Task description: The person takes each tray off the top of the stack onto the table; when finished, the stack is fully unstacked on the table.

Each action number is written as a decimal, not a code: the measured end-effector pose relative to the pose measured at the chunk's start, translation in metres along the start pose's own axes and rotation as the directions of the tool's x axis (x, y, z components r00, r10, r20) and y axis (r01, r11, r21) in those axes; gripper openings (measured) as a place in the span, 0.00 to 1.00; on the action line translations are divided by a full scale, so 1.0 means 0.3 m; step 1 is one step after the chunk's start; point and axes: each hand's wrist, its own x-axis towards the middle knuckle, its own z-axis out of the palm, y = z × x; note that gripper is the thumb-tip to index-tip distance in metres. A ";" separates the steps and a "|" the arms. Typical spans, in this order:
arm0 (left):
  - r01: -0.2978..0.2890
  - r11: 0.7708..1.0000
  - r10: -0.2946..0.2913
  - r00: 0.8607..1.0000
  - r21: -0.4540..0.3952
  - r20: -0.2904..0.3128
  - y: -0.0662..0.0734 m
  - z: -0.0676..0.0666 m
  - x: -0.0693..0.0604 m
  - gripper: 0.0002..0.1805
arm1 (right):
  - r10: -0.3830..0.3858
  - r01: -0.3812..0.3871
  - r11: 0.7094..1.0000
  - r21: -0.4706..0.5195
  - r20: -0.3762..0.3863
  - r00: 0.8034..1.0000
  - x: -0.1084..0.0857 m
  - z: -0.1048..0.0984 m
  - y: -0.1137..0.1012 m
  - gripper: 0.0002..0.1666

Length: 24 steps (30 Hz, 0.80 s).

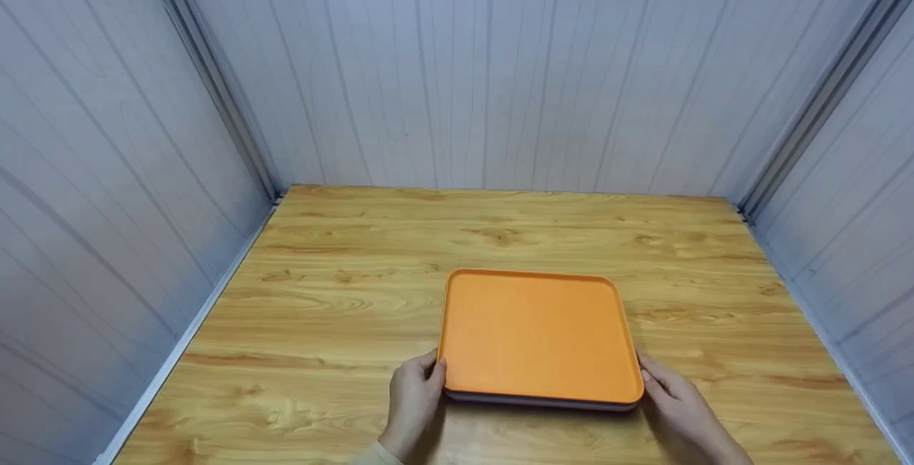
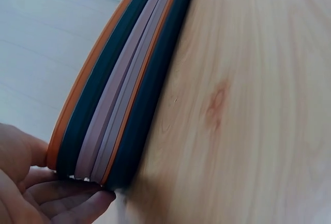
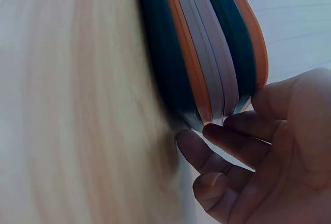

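A stack of several rectangular trays lies near the front of the wooden table, topped by an orange tray [image 1: 539,333]. Below it in the left wrist view come a dark green tray [image 2: 98,97], pale mauve trays [image 2: 111,118], a thin orange edge and a dark teal tray [image 2: 147,105] at the bottom. At the near left corner my left hand [image 1: 415,390] grips the stack, thumb at the top tray's rim, fingers lower on the side. My right hand [image 1: 678,401] holds the near right corner, thumb by the orange rim and bent fingertips against the lower edges. Whether the stack touches the table cannot be told.
The wood-grain table [image 1: 343,272] extends behind and to both sides of the stack. Pale panel walls [image 1: 457,72] enclose it at the back, left and right, with metal posts [image 1: 214,79] in the back corners.
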 end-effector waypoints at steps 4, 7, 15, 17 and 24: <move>-0.014 0.998 0.017 0.999 0.059 -0.038 0.007 0.011 -0.002 0.08 | 0.006 -0.005 0.999 0.031 -0.013 1.000 -0.002 0.005 -0.001 0.25; -0.026 0.995 0.031 0.998 0.095 -0.060 0.013 0.018 -0.002 0.10 | 0.011 -0.010 1.000 0.028 -0.021 1.000 -0.002 0.006 0.001 0.25; -0.123 0.966 0.146 0.985 0.227 -0.089 0.033 0.020 0.001 0.15 | 0.017 -0.017 1.000 0.021 -0.010 1.000 -0.002 0.005 -0.003 0.25; -0.139 0.954 0.166 0.983 0.266 -0.083 0.039 0.018 0.000 0.15 | 0.020 -0.020 0.999 0.025 -0.011 1.000 -0.003 0.005 -0.004 0.25; -0.168 0.913 0.211 0.974 0.370 -0.078 0.057 0.014 0.004 0.18 | 0.022 -0.022 1.000 0.013 -0.018 1.000 -0.006 0.006 -0.004 0.24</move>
